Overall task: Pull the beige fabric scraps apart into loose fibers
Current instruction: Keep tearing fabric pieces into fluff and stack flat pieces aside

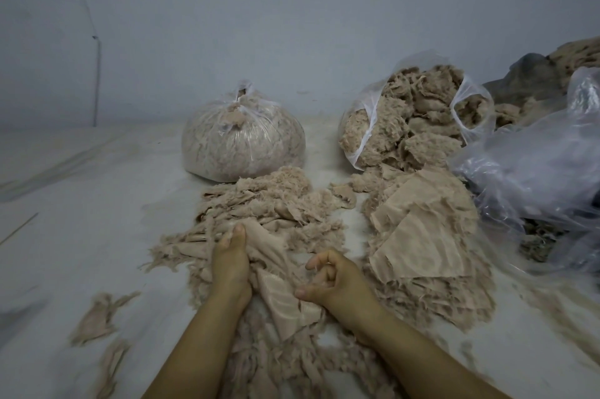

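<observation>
Beige fabric scraps (276, 229) lie heaped at the middle of a pale floor (81, 203), where a person works them with two bare hands. At 6 o'clock, loose fibers (285, 363) spread between the forearms. The left hand (231, 263) grips a fold of one fabric piece (279, 291), thumb up along the cloth. The right hand (334, 278), at 5 o'clock from the heap, has its fingers curled and presses on the same piece's lower edge; whether it pinches threads cannot be told. Small torn strips (97, 317) lie apart at 8 o'clock. A second pile (422, 242) of flat, frayed pieces sits at 3 o'clock. Farther back, at 12 o'clock, stands a knotted clear bag (243, 142) full of fiber, and at 1 o'clock an open bag (412, 119) spills shredded material. Crumpled plastic sheeting (545, 164) lies at 2 o'clock, before a grey wall (259, 25).
</observation>
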Demonstrator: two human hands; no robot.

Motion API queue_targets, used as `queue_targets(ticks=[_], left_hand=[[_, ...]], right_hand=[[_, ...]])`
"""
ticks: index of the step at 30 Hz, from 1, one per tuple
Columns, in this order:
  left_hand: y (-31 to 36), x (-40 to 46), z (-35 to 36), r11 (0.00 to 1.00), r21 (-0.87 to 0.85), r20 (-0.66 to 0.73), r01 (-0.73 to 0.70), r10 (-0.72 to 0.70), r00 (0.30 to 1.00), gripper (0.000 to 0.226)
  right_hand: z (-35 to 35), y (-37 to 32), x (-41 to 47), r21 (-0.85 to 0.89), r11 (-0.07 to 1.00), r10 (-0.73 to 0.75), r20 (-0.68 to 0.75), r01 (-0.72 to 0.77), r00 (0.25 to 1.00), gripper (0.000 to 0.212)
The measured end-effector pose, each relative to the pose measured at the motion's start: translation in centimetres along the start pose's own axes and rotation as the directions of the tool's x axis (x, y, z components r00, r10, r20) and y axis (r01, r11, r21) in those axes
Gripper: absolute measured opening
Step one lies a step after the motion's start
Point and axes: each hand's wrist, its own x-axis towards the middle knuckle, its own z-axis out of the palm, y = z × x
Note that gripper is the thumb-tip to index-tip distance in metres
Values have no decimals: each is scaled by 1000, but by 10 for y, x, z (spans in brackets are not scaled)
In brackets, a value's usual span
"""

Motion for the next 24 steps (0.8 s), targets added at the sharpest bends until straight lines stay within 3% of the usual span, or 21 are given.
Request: queue_targets(ticks=[3,7,10,12,14,16,18,21,24], left_hand=[[2,4,-1,999,-11,7,-52,52,999,22],[18,13,-11,986,-151,-50,-67,60,997,26],[15,1,-3,998,10,155,-61,59,986,34],[7,-9,5,989,105,248,-102,73,966,32],[3,-14,8,976,137,277,-168,125,953,26],[1,-18,9,965,156,321,-211,153,935,19],[-1,-23,10,988,87,389,-128,85,917,21],[-4,-30,13,1000,-21,475,24,-11,880,37],[-5,-36,20,991,-78,416,106,-64,907,22]], right_hand=[[-2,2,2,-128,992,-24,-49,18,998,31],[-7,2,0,-344,939,-59,-79,28,995,30],[-2,-6,0,-443,893,-100,-23,80,995,54],[1,-12,-2,-364,924,-139,-36,116,990,61],[4,-17,-5,-107,990,-97,-58,91,994,57],[4,-14,-1,129,991,-26,-119,41,993,56],[3,-11,2,262,964,20,-191,32,981,37],[4,-7,4,262,960,-43,-205,97,978,33],[7,-5,3,187,971,-108,-217,150,970,27]])
